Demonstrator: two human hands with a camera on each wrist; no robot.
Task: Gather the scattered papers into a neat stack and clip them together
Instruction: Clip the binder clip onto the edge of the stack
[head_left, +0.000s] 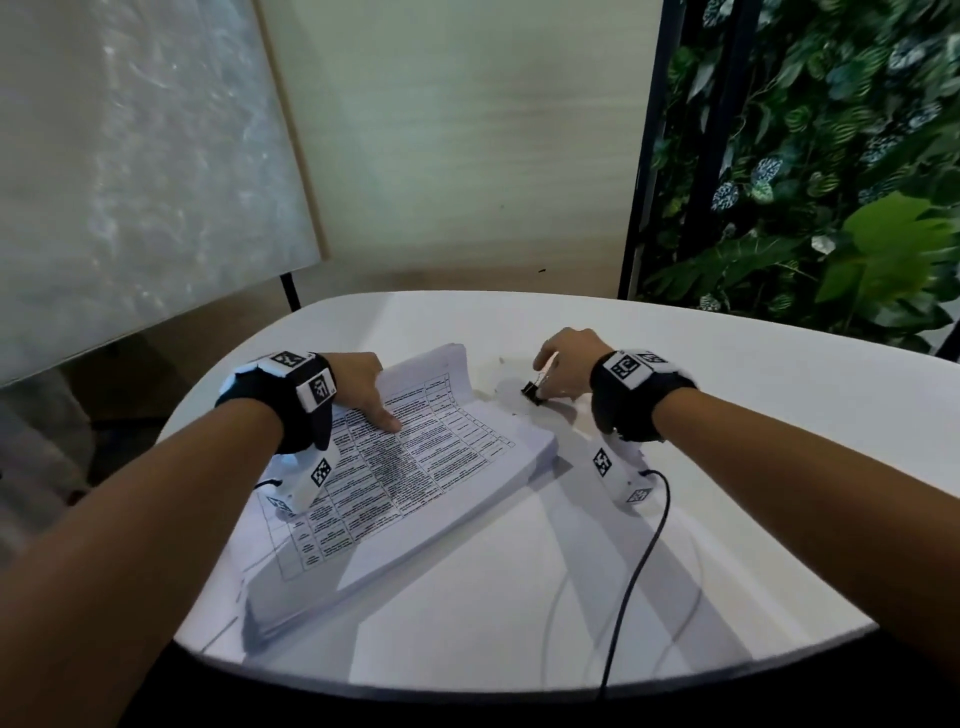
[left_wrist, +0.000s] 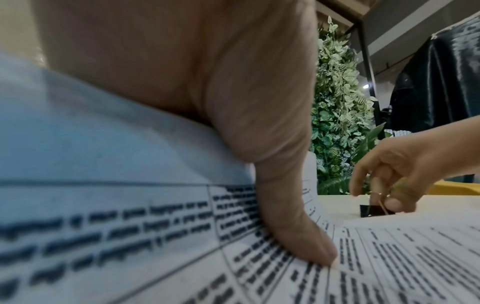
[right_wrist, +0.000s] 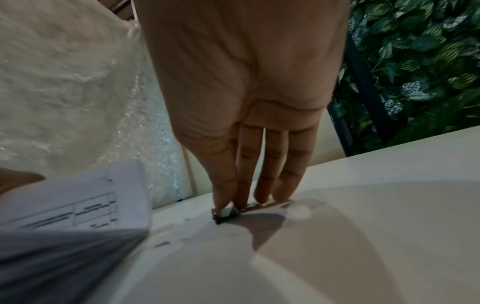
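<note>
A thick stack of printed papers (head_left: 415, 467) lies slantwise on the white table (head_left: 727, 415), its far end curled upward. My left hand (head_left: 371, 400) holds that far end, the thumb (left_wrist: 306, 246) pressed on the top sheet (left_wrist: 389, 257) and the other fingers hidden behind the raised edge. To the right of the stack sits a small black binder clip (head_left: 532, 391) on the table. My right hand (head_left: 550, 374) pinches its wire handles from above; the clip (left_wrist: 374, 210) still touches the tabletop. The right wrist view shows fingertips (right_wrist: 221, 201) on the clip (right_wrist: 226, 214) beside the stack's corner (right_wrist: 64, 205).
A black cable (head_left: 639, 561) runs from the right wrist across the table's near right part and over the front edge. A pale panel (head_left: 130, 182) leans at the back left. A wall of green leaves (head_left: 805, 156) stands at the back right.
</note>
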